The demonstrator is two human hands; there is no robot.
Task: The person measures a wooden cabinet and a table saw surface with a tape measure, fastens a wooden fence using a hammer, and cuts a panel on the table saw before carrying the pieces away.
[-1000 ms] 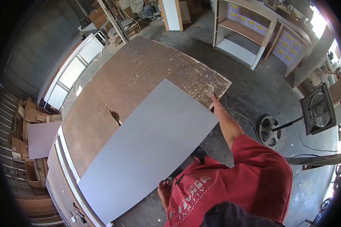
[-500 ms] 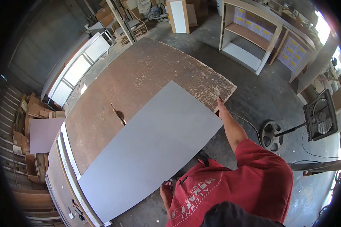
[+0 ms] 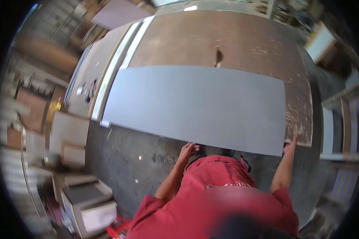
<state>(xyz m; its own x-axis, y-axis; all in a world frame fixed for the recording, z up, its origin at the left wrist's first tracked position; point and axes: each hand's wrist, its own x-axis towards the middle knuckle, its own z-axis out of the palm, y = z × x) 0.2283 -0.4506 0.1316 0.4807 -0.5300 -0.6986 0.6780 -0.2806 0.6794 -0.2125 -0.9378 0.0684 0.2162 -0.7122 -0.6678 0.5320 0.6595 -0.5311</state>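
Observation:
A large grey panel (image 3: 195, 105) lies flat on a worn brown tabletop (image 3: 175, 36), its near long edge jutting past the table's front. My left hand (image 3: 190, 149) is at the middle of that near edge, fingers loosely bent and apart, with nothing visible in them. At the panel's near right corner, my right hand (image 3: 290, 146) grips the tabletop's front edge. One finger reaches over the top; the others are partly hidden. Behind the panel, a dark curved slot (image 3: 218, 56) shows in the tabletop.
A white rail (image 3: 117, 71) runs along the panel's left end. Small dark tools (image 3: 91, 91) lie on the side table. A cabinet frame (image 3: 343, 119) stands at the right, and a box-like unit (image 3: 89, 203) is at lower left. The surroundings are motion-blurred.
My view has swung left, so the panel now lies nearly level across it. Both hands remain close to the same places along the panel and table edges.

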